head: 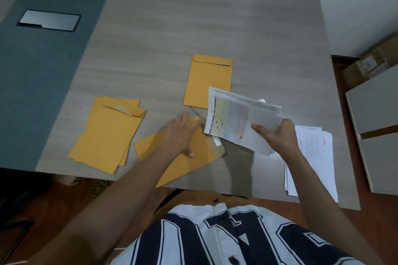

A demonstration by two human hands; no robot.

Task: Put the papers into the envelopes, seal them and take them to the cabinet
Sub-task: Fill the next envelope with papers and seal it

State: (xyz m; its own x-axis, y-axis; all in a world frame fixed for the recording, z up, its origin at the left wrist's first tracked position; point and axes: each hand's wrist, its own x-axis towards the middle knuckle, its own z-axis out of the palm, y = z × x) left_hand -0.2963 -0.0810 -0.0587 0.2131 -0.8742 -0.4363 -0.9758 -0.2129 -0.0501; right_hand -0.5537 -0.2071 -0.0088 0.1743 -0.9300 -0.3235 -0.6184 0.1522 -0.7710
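Note:
An open yellow envelope (189, 163) lies slanted at the table's near edge, flap toward the right. My left hand (179, 133) presses flat on it, fingers at its mouth. My right hand (277, 135) grips a folded sheaf of printed papers (234, 118) with a coloured table on top, held just above the envelope's flap end. A small pile of yellow envelopes (107, 133) rests to the left. One closed yellow envelope (207, 80) sits farther back. A stack of white papers (312, 163) lies at the right near edge.
The wooden table (193, 17) has a grey strip on its left with a metal cable hatch (49, 20). Grey cabinet panels (374, 131) and a cardboard box (370, 64) stand on the floor to the right.

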